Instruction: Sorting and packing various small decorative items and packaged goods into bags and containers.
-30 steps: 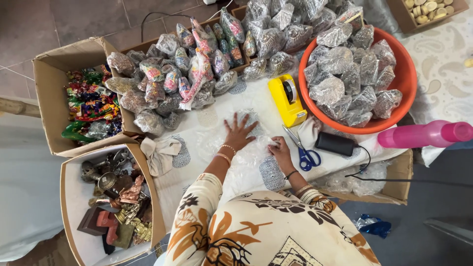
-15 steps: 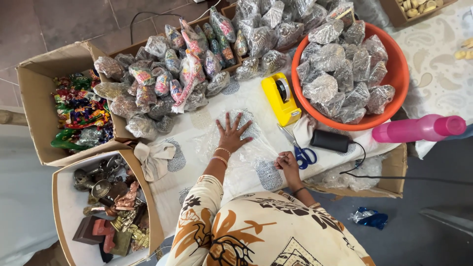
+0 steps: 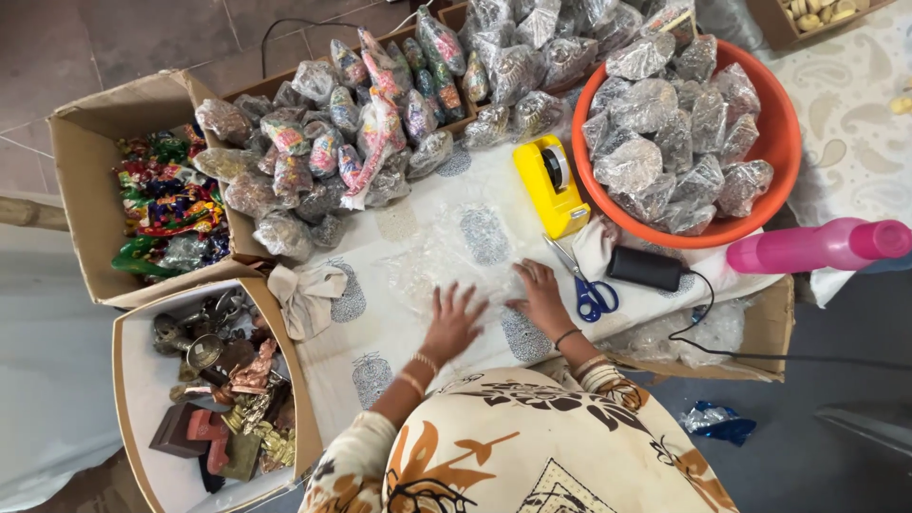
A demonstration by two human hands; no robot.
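At the far left, toward nine o'clock, an open cardboard box [image 3: 85, 180] holds bright coloured wrapped pieces, and below it at seven o'clock a second box [image 3: 133, 399] is filled with small metal figurines. Next, at eleven o'clock, a heap of wrapped bundles [image 3: 323, 152] lies on the printed cloth of the tabletop [image 3: 380, 313], with a crumpled rag [image 3: 306, 294] near its lower edge. In the middle a clear plastic sheet [image 3: 446, 256] lies flat on the cloth. The left hand [image 3: 454, 323] rests on the sheet's near edge, its grip open, fingers spread and flat, holding nothing. Just beside it the right hand [image 3: 540, 296] also presses down on the sheet, palm down, grip open with the fingers loosely together. At one o'clock from the right hand stands a yellow tape dispenser [image 3: 553, 185], and blue-handled scissors [image 3: 584, 285] lie just beside that hand at three o'clock. Farther right sit a small black device [image 3: 646, 269] with its cable, an orange tub [image 3: 779, 142] of silvery wrapped bundles at two o'clock, and a pink bottle [image 3: 817, 245] lying on its side.
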